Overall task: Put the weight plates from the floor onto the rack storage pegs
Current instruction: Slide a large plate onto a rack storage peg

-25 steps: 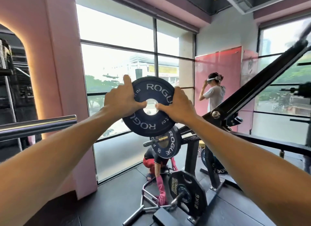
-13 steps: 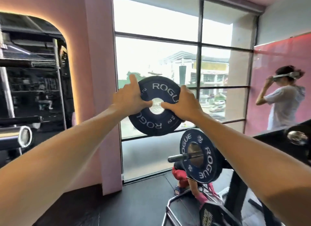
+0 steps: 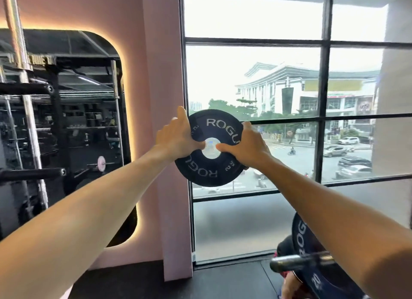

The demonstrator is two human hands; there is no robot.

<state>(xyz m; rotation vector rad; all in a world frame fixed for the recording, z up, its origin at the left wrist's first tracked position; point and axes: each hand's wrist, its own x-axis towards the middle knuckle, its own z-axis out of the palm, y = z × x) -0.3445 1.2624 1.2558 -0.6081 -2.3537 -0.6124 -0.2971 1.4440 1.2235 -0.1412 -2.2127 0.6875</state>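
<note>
Both arms reach out straight ahead, and between them a small dark plate hangs in the air at chest height, upright, its face turned toward the camera. White ROGUE lettering curves round its top and bottom, with small weight marks at the sides. The left hand clasps the plate's left edge: its grip is closed on the rim, the forefinger stretched up along the upper edge and the thumb laid across the face to the centre hole. The right hand clasps the right edge in the same way, its grip closed on the rim, the thumb reaching in to the hole from the other side, the remaining fingers wrapped behind the plate and out of sight.

The plate is in front of a tall window with dark frames, through which a white building and a street with cars show. Left of the window stands a pink pillar, and left of that a mirror with a glowing edge, reflecting dark gym racks.

At the lower right, partly behind the right forearm, a second plate sits on a metal peg whose rounded end points left. The floor below is dark.
</note>
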